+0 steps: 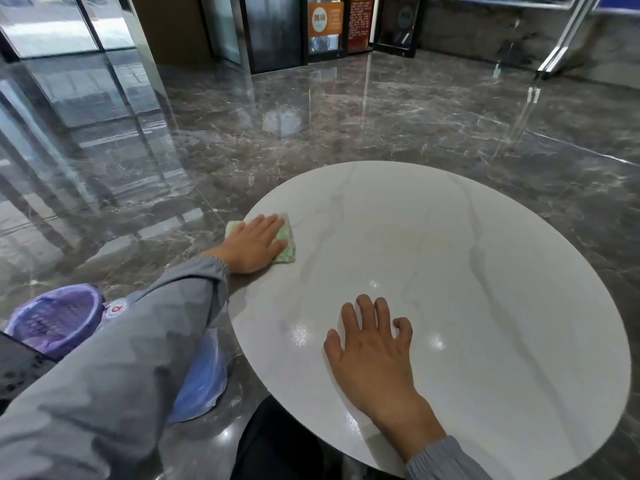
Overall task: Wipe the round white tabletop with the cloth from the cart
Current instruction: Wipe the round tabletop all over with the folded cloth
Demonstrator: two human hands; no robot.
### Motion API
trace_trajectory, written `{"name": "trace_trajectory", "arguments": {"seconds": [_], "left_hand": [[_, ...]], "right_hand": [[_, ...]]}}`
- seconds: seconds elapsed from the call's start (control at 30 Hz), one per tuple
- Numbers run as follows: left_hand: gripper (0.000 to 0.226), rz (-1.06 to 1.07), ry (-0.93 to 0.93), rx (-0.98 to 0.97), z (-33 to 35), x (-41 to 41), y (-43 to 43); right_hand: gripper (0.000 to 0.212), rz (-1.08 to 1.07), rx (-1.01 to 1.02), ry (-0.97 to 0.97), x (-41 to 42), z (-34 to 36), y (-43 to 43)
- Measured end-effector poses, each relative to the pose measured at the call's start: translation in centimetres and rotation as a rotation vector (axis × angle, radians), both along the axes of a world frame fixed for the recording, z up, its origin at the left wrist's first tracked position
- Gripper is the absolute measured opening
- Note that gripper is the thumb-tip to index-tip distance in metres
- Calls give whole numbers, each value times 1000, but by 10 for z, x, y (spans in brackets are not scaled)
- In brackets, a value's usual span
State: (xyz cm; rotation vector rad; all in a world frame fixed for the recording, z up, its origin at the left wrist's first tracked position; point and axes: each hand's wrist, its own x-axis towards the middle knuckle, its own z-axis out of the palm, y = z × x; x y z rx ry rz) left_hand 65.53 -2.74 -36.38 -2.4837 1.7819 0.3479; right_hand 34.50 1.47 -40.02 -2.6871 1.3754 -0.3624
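Note:
The round white tabletop point(485, 271) with faint grey veins fills the right half of the view. At its far left edge lies a folded green-and-white cloth point(288, 244). My left hand point(254, 242) presses flat on the cloth with straight fingers, covering most of it. My right hand point(374, 355) rests on the near part of the tabletop, fingers spread and slightly bent, holding nothing.
A purple basket lined with a bag point(55, 320) and a blue bag-lined bin point(201, 382) stand on the cart at lower left, close to the table's edge. Glossy dark marble floor point(311, 116) surrounds the table. Glass doors and signs point(325, 22) stand far back.

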Motion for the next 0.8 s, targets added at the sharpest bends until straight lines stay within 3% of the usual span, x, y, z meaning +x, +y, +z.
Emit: {"name": "trace_trajectory", "arguments": {"seconds": [0.1, 0.2, 0.37, 0.47, 0.67, 0.8], "left_hand": [[63, 45, 10, -14, -1, -12, 3], [64, -65, 49, -30, -3, -50, 39], [85, -225, 59, -76, -7, -106, 116], [71, -225, 105, -32, -3, -92, 106], [66, -24, 25, -13, -7, -7, 24], [66, 137, 39, -23, -7, 13, -8]], "right_hand": [[57, 16, 67, 34, -1, 3, -1], [65, 38, 100, 54, -1, 8, 0], [72, 48, 142, 71, -2, 18, 2], [72, 45, 144, 89, -2, 20, 2], [59, 22, 111, 63, -1, 15, 4], [62, 33, 121, 66, -1, 16, 3]]}}
